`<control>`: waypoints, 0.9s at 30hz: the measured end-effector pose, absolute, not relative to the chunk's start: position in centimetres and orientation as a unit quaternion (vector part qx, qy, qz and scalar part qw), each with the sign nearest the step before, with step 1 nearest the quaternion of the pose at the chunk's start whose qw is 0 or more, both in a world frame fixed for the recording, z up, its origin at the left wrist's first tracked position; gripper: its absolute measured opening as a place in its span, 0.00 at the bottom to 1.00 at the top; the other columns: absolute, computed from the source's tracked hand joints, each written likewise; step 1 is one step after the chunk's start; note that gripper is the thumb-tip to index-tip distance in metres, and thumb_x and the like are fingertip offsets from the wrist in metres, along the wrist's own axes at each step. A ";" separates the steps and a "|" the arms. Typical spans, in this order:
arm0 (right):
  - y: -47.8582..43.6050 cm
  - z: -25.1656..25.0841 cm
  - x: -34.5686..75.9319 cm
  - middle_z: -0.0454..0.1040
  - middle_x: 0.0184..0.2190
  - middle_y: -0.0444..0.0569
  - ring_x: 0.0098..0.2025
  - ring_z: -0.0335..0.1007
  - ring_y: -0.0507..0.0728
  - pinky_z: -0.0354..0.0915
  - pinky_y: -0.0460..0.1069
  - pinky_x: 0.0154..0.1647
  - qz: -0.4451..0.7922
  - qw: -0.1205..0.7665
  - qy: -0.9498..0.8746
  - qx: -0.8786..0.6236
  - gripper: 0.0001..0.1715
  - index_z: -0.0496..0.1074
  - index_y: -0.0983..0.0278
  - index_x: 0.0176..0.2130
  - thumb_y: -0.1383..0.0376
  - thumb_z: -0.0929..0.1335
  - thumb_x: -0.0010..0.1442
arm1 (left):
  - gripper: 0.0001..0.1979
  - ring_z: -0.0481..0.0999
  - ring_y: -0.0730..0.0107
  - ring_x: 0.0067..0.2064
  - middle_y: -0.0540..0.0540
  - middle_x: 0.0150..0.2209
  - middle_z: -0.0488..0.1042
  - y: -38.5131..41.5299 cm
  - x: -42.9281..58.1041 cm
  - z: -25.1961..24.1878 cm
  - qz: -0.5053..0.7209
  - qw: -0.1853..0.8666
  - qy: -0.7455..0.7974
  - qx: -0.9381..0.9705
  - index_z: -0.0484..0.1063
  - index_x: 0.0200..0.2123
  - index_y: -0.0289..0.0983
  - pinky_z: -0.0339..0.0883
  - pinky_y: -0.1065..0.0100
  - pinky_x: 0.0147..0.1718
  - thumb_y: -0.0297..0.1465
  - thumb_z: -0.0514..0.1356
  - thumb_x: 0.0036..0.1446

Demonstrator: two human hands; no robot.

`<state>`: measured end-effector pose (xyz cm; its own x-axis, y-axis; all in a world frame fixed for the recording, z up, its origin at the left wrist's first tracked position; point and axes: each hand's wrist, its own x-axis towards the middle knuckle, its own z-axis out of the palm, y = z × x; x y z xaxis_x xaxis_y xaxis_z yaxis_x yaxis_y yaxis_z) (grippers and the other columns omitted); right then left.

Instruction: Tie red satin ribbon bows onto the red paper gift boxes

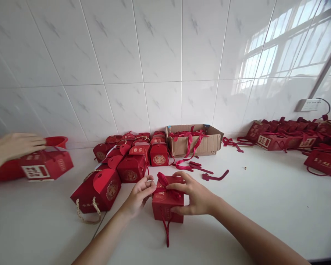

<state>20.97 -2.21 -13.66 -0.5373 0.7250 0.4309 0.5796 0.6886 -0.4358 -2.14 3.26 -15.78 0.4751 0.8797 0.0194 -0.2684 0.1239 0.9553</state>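
Note:
A small red gift box [167, 210] with gold print stands on the table in front of me. A red ribbon bow [162, 180] is tied across its top, and a twisted red cord handle [166, 230] hangs down its near side. At the box's upper left edge, my left hand [140, 193] has its fingertips pinched on the ribbon. My right hand [191, 195] grips the box from the right, with some fingers on the bow and top and the thumb low on the near side. The ribbon ends are partly hidden under my fingers.
Several red gift boxes [131, 167] stand left of centre, one with cream rope handles [96, 191]. A cardboard carton [195, 144] of ribbons sits by the wall; ribbon pieces [216, 176] lie nearby. More boxes [281, 141] fill the right. Another person's hand [16, 147] touches a box at left.

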 end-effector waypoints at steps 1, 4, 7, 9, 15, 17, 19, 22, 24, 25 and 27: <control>-2.2 -13.6 21.0 0.58 0.53 0.57 0.54 0.60 0.63 0.65 0.58 0.49 0.121 0.302 -0.868 -0.374 0.37 0.67 0.58 0.55 0.53 0.73 0.47 | 0.17 0.65 0.81 0.26 0.56 0.26 0.66 3.3 -2.2 -15.8 0.416 0.690 0.300 0.511 0.63 0.40 0.38 0.58 0.76 0.28 0.32 0.67 0.49; -2.3 -13.6 20.9 0.58 0.52 0.57 0.53 0.60 0.63 0.64 0.58 0.50 0.121 0.305 -0.867 -0.374 0.37 0.67 0.58 0.55 0.53 0.73 0.47 | 0.16 0.64 0.81 0.26 0.56 0.26 0.65 3.4 -2.3 -15.8 0.413 0.697 0.298 0.505 0.64 0.38 0.38 0.58 0.76 0.28 0.32 0.67 0.49; -2.4 -13.8 20.9 0.58 0.53 0.56 0.54 0.60 0.64 0.64 0.58 0.50 0.130 0.311 -0.865 -0.373 0.37 0.67 0.57 0.55 0.53 0.73 0.48 | 0.14 0.65 0.80 0.27 0.55 0.27 0.65 3.4 -2.2 -15.8 0.408 0.717 0.281 0.490 0.63 0.37 0.39 0.58 0.75 0.29 0.33 0.65 0.52; -2.4 -13.9 21.2 0.57 0.54 0.57 0.55 0.59 0.64 0.64 0.58 0.52 0.142 0.328 -0.858 -0.369 0.37 0.66 0.57 0.56 0.53 0.73 0.48 | 0.13 0.66 0.78 0.27 0.55 0.26 0.65 3.5 -2.1 -15.9 0.421 0.726 0.262 0.476 0.64 0.38 0.38 0.59 0.73 0.29 0.35 0.64 0.53; -0.8 -13.1 26.2 0.57 0.55 0.56 0.55 0.60 0.63 0.63 0.58 0.54 0.067 0.483 -0.735 -0.470 0.29 0.67 0.57 0.54 0.53 0.69 0.54 | 0.11 0.65 0.74 0.26 0.53 0.23 0.63 3.8 -2.1 -16.1 0.438 0.734 0.231 0.465 0.65 0.37 0.36 0.58 0.70 0.28 0.38 0.59 0.56; -0.2 -13.2 29.9 0.60 0.52 0.56 0.53 0.61 0.64 0.62 0.59 0.53 -0.021 0.546 -0.638 -0.542 0.29 0.69 0.59 0.52 0.51 0.69 0.52 | 0.11 0.65 0.74 0.26 0.53 0.23 0.63 3.8 -2.1 -16.2 0.432 0.737 0.229 0.468 0.65 0.37 0.37 0.58 0.70 0.28 0.38 0.60 0.56; 0.2 -14.0 34.3 0.61 0.50 0.57 0.52 0.60 0.66 0.60 0.61 0.54 -0.113 0.577 -0.522 -0.618 0.33 0.70 0.62 0.50 0.48 0.70 0.48 | 0.11 0.65 0.74 0.26 0.53 0.23 0.63 3.7 -2.0 -16.2 0.425 0.736 0.230 0.474 0.65 0.37 0.37 0.57 0.71 0.28 0.38 0.60 0.56; -0.3 -16.2 41.0 0.61 0.50 0.62 0.56 0.56 0.72 0.52 0.65 0.56 -0.195 0.543 -0.377 -0.725 0.38 0.70 0.66 0.50 0.45 0.69 0.47 | 0.11 0.65 0.74 0.26 0.53 0.23 0.62 3.7 -1.8 -16.2 0.415 0.734 0.235 0.484 0.64 0.38 0.37 0.56 0.71 0.27 0.38 0.59 0.56; -1.1 -17.6 44.4 0.57 0.53 0.71 0.59 0.48 0.78 0.47 0.67 0.56 -0.178 0.483 -0.298 -0.804 0.43 0.67 0.70 0.53 0.44 0.67 0.48 | 0.12 0.64 0.74 0.25 0.54 0.23 0.62 3.7 -1.6 -16.1 0.410 0.728 0.241 0.494 0.63 0.38 0.37 0.57 0.71 0.27 0.38 0.58 0.56; -1.5 -18.2 45.4 0.53 0.56 0.75 0.60 0.47 0.80 0.47 0.68 0.55 -0.155 0.460 -0.273 -0.831 0.45 0.65 0.71 0.56 0.43 0.67 0.48 | 0.12 0.64 0.74 0.25 0.54 0.23 0.62 3.7 -1.5 -16.0 0.409 0.718 0.247 0.506 0.63 0.39 0.37 0.57 0.71 0.27 0.38 0.58 0.56; -1.8 -18.7 46.2 0.49 0.58 0.77 0.59 0.49 0.81 0.48 0.69 0.52 -0.138 0.441 -0.240 -0.854 0.52 0.54 0.71 0.62 0.43 0.66 0.50 | 0.13 0.64 0.73 0.25 0.54 0.23 0.61 3.7 -1.2 -16.0 0.411 0.657 0.286 0.564 0.62 0.39 0.37 0.58 0.70 0.27 0.39 0.55 0.57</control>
<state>46.21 -1.82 -18.71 0.8461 0.2884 0.4483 0.5325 -0.4963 -0.6857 -1.22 3.69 -16.04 0.4997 0.8618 0.0875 -0.2182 0.0275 0.9755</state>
